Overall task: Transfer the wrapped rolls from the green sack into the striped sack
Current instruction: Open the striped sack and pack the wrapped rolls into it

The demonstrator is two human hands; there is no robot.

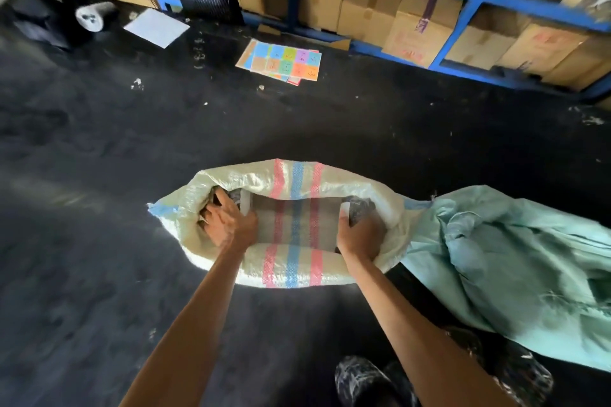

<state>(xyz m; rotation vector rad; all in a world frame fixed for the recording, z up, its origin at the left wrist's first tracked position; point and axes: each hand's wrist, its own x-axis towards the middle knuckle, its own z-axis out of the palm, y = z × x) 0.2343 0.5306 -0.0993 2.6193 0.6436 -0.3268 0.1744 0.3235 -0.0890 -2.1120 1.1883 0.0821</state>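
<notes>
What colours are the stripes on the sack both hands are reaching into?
The striped sack has pink and blue stripes on whitish weave; head view.

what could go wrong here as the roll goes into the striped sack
1. The wrapped roll, gripped at its ends by the left hand and right hand, spans most of the striped sack mouth. It may jam on the dark items at the sides.
2. Neither hand holds the sack's soft rim, so it could fold in and snag the roll.
</notes>
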